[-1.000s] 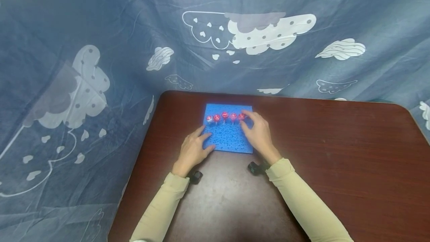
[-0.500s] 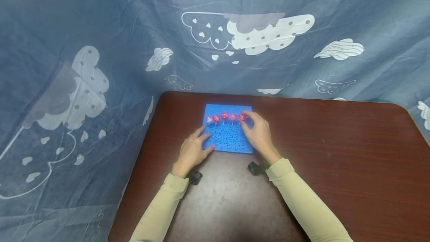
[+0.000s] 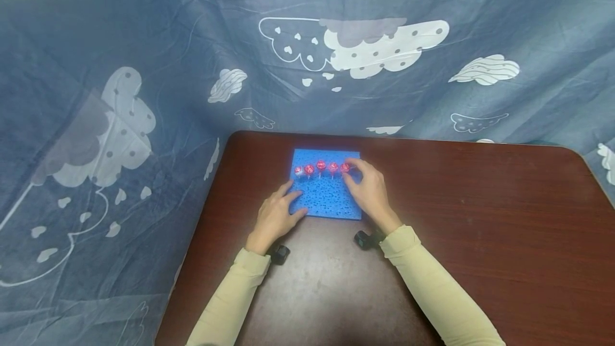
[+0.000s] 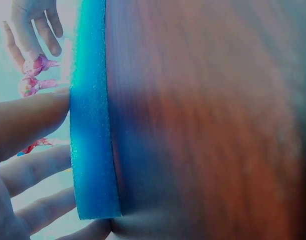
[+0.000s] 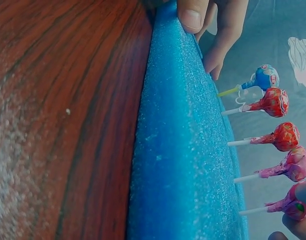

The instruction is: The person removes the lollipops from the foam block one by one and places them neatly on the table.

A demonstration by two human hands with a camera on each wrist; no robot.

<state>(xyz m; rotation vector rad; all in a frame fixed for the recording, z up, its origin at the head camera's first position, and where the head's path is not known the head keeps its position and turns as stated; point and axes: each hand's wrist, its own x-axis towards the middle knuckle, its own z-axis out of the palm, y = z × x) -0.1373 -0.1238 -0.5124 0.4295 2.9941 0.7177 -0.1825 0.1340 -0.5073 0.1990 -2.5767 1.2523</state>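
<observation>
Blue rectangular foam board [image 3: 329, 199]: laid flat toward the far side of the brown, wood-grained worktop [image 3: 461, 218]; its upper face is scattered with small dark specks.
Lollipop row [image 3: 321, 165]: five wrapped, ball-headed lollipops are lined up across the board, heads uppermost, sticks pointed down to the foam.
Order from the left: a blue-wrapped lollipop on a yellow stick [image 5: 267, 77], a red-wrapped lollipop on a white stick [image 5: 276, 102], an orange-red-wrapped lollipop on a white stick [image 5: 286, 136], a pink-wrapped lollipop on a white stick [image 5: 298, 163], and a darker pink lollipop with a green mark [image 5: 291, 202].
Right hand [image 3: 370, 188]: the darker pink lollipop is pinched by its head between thumb and fingers, at the row's right end; whether its stick is sunk in the foam cannot be told.
Left hand [image 3: 275, 213]: spread over the board's near left corner, fingers parted, the thumb laid at the near edge; no lollipop is held by it.
Hands together or apart: well apart, with most of the row between them.
Wrapper print: pale lettering and small label patches can be made out on the blue and red wrappers, but no brand can be read.
Sleeves: both forearms are covered by pale yellow sleeves [image 3: 439, 282].
Backdrop: blue-grey cloth [image 3: 168, 25], printed with white clouds and hearts, is hung behind the worktop.
</observation>
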